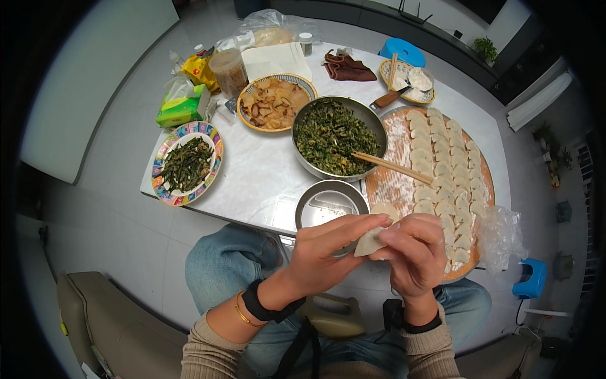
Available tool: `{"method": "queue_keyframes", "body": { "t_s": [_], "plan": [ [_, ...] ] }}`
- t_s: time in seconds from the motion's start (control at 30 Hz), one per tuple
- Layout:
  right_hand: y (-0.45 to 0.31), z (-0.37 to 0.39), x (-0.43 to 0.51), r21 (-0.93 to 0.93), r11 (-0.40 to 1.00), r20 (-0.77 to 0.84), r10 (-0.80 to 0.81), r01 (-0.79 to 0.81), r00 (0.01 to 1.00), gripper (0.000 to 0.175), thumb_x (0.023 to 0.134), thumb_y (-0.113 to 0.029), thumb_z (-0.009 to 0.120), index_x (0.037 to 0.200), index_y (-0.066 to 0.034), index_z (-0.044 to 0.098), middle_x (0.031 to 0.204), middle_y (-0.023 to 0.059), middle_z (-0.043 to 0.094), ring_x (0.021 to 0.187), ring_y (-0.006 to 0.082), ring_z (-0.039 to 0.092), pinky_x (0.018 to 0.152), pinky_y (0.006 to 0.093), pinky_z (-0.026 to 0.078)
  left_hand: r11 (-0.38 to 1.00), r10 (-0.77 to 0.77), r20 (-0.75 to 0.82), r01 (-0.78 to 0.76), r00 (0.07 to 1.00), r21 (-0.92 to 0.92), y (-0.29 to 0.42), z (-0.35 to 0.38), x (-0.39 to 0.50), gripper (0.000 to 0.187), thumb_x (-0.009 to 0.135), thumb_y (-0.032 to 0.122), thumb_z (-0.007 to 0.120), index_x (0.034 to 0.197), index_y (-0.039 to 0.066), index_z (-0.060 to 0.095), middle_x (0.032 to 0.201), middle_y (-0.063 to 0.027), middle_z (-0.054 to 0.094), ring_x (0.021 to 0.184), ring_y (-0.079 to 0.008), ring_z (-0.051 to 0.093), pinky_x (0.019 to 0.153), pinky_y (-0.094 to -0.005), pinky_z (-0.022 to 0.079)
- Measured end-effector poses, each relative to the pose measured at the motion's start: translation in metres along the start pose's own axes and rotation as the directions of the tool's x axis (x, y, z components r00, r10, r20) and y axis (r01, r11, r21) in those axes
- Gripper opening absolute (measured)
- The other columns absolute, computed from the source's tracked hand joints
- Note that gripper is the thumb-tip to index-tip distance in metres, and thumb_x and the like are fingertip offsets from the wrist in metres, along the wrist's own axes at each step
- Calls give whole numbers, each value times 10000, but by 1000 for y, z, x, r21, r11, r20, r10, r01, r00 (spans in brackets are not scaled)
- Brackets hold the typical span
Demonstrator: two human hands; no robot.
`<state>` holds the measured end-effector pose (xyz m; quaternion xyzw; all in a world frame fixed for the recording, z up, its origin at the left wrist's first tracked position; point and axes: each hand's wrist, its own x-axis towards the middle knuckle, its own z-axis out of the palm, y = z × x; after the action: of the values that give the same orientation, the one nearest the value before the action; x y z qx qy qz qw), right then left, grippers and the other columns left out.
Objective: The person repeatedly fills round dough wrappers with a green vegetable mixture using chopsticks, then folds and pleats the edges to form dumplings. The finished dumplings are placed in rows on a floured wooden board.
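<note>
Between the fingers of my left hand (pixel 326 251) and my right hand (pixel 416 251) is a pale folded dumpling (pixel 369 243), its edge pinched by both hands. A flat round wrapper (pixel 384 210) shows just beyond my fingertips. Past my left hand stands a metal bowl (pixel 303 201), partly hidden by that hand. Farther back, a steel bowl holds chopped green filling (pixel 331 132), with wooden chopsticks (pixel 397 169) resting in it. On the right, several rows of folded dumplings (pixel 445 161) lie on a floured round wooden board (pixel 386 182).
A patterned plate of cooked greens (pixel 219 161) stands at the table's left edge. Behind are a bowl of sliced food (pixel 274 102), a green tissue pack (pixel 184 106), a brown cloth (pixel 348 66) and a flour dish (pixel 416 97). A plastic bag (pixel 502 237) hangs at the right edge.
</note>
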<state>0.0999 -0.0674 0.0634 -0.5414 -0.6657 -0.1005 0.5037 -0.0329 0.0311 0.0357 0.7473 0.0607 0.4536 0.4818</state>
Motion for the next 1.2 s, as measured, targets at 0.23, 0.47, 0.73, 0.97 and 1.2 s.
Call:
{"method": "queue_keyframes", "body": {
  "t_s": [0.23,0.47,0.73,0.97,1.2],
  "plan": [
    [-1,-5,-1,-31,998,95,-60,63,994,283,658,-7,728,934,-65,748,954,53,635,877,249,615,757,336,507,999,19,19,-20,1000,45,-2,-1,0,491,709,-45,788,1182,-15,657,1086,-154,713,976,-251,713,818,-310,580],
    [-1,3,-1,41,997,-17,70,-70,997,273,657,4,718,922,-49,747,943,55,636,880,250,619,753,342,509,998,-48,17,47,999,46,-1,-2,-1,492,712,-27,791,1186,-2,658,1116,-141,707,992,-250,708,834,-307,580],
    [3,-4,-2,-8,999,91,-39,40,995,272,665,31,688,922,-44,732,938,67,632,856,258,622,747,341,504,998,23,63,-27,998,63,-4,0,-1,514,740,-41,757,1235,-5,623,1144,-155,695,1017,-261,700,848,-319,579],
    [1,-5,-3,-20,999,58,-24,25,998,336,660,11,703,990,-48,731,961,61,635,868,244,616,755,340,500,999,-17,53,14,998,50,-4,-1,-1,454,779,-13,749,1216,-19,625,1145,-150,696,1015,-250,701,845,-311,578],
    [7,-8,-2,19,998,92,-63,62,994,322,645,-12,714,964,-54,736,980,53,636,862,233,611,741,326,487,999,13,71,-15,997,29,-5,-2,-1,423,788,-4,748,1195,-23,633,1142,-151,696,1012,-254,702,845,-311,578]
  ]
}}
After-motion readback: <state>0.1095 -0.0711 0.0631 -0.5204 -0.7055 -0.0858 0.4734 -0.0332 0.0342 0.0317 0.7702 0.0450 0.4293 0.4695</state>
